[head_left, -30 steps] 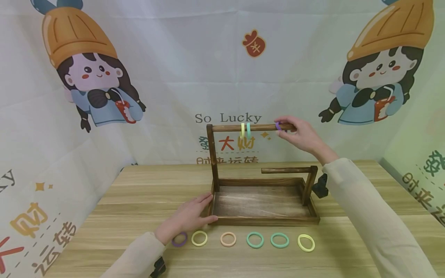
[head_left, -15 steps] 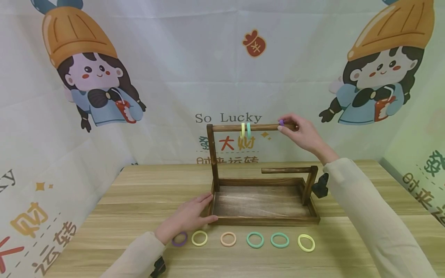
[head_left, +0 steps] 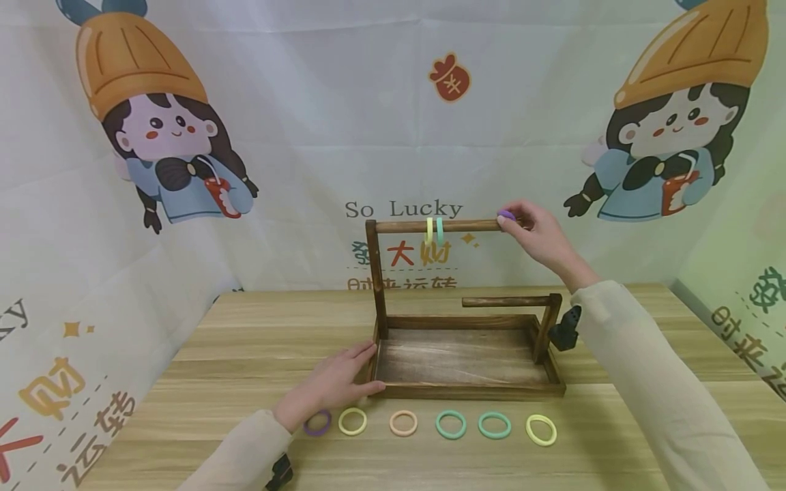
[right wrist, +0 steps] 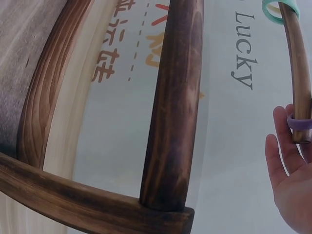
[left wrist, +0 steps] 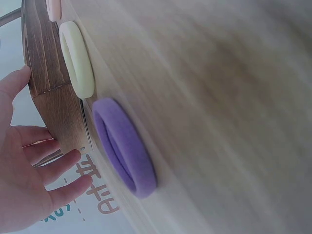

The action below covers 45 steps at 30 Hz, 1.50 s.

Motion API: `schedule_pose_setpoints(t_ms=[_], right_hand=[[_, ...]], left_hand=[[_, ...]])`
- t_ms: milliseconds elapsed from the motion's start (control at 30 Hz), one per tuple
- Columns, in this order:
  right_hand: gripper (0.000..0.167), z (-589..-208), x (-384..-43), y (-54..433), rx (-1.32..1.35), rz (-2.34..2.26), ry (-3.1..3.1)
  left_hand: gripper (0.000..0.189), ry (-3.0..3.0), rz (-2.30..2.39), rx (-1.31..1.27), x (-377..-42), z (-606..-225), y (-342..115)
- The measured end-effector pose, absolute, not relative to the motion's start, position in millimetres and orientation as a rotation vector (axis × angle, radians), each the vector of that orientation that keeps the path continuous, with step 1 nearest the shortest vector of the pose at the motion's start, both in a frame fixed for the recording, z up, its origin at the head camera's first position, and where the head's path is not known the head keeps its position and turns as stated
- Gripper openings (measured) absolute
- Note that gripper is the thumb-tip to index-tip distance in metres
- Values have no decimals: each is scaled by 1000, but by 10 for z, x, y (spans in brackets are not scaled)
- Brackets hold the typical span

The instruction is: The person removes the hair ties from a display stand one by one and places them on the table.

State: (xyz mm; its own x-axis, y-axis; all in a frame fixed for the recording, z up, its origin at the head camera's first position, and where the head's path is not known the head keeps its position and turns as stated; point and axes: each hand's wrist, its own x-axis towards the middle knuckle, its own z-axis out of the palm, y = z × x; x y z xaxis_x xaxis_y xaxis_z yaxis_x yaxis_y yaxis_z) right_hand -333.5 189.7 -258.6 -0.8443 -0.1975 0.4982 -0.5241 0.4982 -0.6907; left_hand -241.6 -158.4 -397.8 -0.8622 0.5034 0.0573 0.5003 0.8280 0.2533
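The right hand pinched a purple ring between thumb and fingers, the ring encircling the wooden rack's upper bar near its free right end. A yellow ring and a green ring hung around the rack's bar further left. The left hand, fingers extended and gripping nothing, touched the rack's left end. Six rings lay before the rack on the tabletop.

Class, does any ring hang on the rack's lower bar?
No, the lower bar is bare, while a green ring hangs on the upper bar.
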Motion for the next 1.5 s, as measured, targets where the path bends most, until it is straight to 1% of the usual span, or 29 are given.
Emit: schedule_pose_setpoints(t_ms=[567,667,733,833,900,967,1100,1500], right_hand=[[38,-2582,-3314,1934,503,1224,-2346],[35,-2641,-3417,2010,513,1333,-2311],[30,-2809,-3675,2173,548,1434,-2251],[29,-2876,-3783,2263,538,1477,-2232],[34,-2876,-3759,2268,497,1411,-2243],[39,-2725,-3514,2148,430,1332,-2294],[40,-2620,-3324,2089,396,1304,-2325],[46,-2617,-3232,2196,316,1287,-2342]], left_hand=[[76,2998,414,813,-2407,-3973,-1583],[76,2997,418,819,-2408,-3974,-1582],[76,2995,419,823,-2411,-3978,-1584],[76,2993,420,821,-2415,-3979,-1585],[76,2991,417,817,-2419,-3981,-1586],[77,2989,415,813,-2421,-3981,-1586],[77,2986,411,808,-2424,-3981,-1583],[76,2989,429,818,-2411,-3981,-1581]])
